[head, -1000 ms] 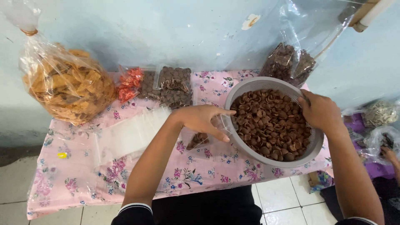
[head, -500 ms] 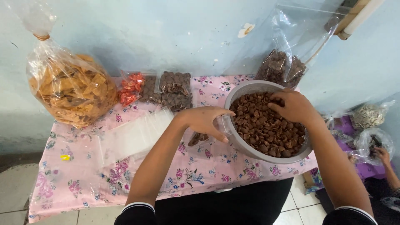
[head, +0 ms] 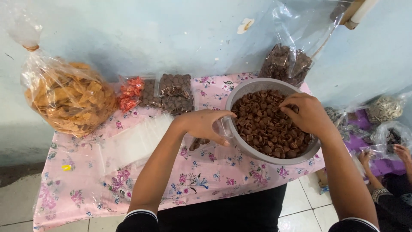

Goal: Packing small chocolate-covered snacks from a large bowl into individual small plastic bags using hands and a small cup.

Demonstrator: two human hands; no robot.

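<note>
Since a moment ago, right hand [head: 308, 115] is curling deeper into brown snacks [head: 262, 124], fingers closing on some. Left hand [head: 205, 123] is pinching a clear bag [head: 221, 128] beside the grey colander [head: 240, 92] at the table's right edge.

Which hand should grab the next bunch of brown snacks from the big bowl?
Probably the right hand. It already rests on the brown snacks inside the grey strainer bowl. The left hand is outside the rim, holding a small clear bag open beside it.
</note>
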